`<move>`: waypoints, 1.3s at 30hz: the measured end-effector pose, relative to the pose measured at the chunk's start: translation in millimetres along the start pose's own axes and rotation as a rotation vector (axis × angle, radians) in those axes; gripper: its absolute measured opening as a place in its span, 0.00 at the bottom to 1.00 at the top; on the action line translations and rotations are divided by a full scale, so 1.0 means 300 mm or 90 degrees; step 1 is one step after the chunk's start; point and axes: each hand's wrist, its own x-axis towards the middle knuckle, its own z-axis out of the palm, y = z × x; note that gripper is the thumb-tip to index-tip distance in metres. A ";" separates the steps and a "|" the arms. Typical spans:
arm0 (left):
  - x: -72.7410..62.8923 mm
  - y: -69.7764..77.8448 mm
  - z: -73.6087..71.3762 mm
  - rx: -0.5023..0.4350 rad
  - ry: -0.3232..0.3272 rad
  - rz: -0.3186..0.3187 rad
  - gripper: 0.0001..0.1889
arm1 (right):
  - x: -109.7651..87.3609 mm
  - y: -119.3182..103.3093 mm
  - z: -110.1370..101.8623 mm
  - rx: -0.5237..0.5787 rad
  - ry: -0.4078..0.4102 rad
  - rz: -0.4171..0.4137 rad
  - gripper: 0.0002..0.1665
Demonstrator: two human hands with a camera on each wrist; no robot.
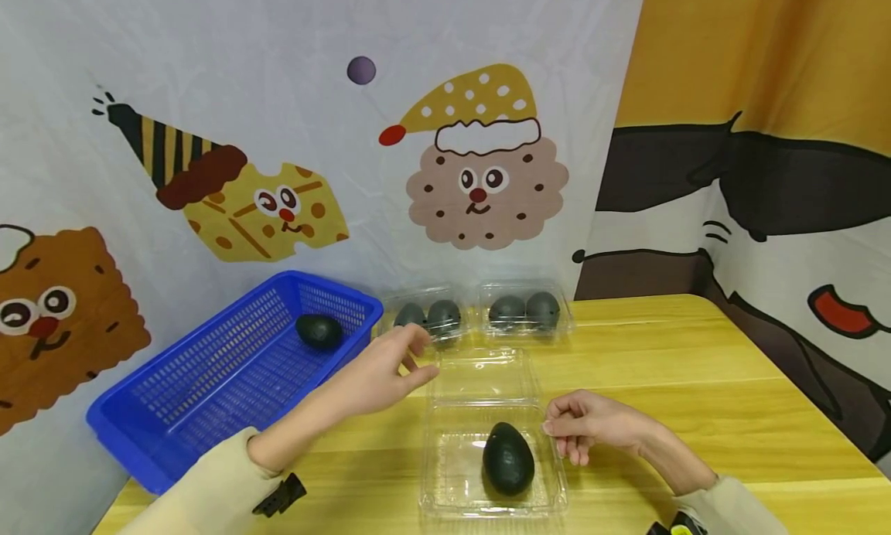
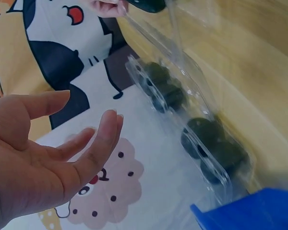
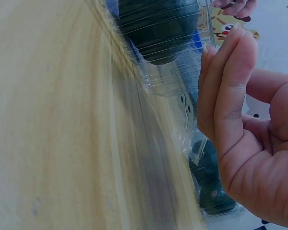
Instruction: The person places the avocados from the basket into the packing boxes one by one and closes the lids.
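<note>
A clear plastic clamshell box (image 1: pixel 445 450) lies on the table with its lid (image 1: pixel 480 376) folded back away from me. One dark green avocado (image 1: pixel 509 459) sits in the right half of its base. My right hand (image 1: pixel 592 423) is at the box's right edge, fingertips touching or very near the rim; the right wrist view shows its fingers (image 3: pixel 230 86) fairly straight. Left of the lid, my left hand (image 1: pixel 386 369) hovers in the air with loosely bent fingers and nothing in them. Another avocado (image 1: pixel 319 332) lies in the far end of a blue basket (image 1: pixel 181 396).
Two closed clear boxes stand at the back by the printed cloth (image 1: pixel 369 210): the left box (image 1: pixel 445 336) and the right box (image 1: pixel 525 330) each hold two avocados. The basket is at the left, under my left forearm. Wooden table (image 1: pixel 696 396) extends to the right.
</note>
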 end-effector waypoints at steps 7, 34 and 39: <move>-0.001 -0.036 -0.049 0.007 0.025 -0.011 0.15 | 0.000 0.001 -0.004 0.000 -0.002 -0.004 0.13; 0.052 -0.267 -0.242 0.044 0.076 -0.184 0.22 | 0.001 0.006 -0.004 0.007 0.000 0.003 0.11; 0.054 -0.303 -0.272 0.044 0.091 -0.201 0.24 | 0.000 0.003 -0.002 0.002 0.005 0.005 0.10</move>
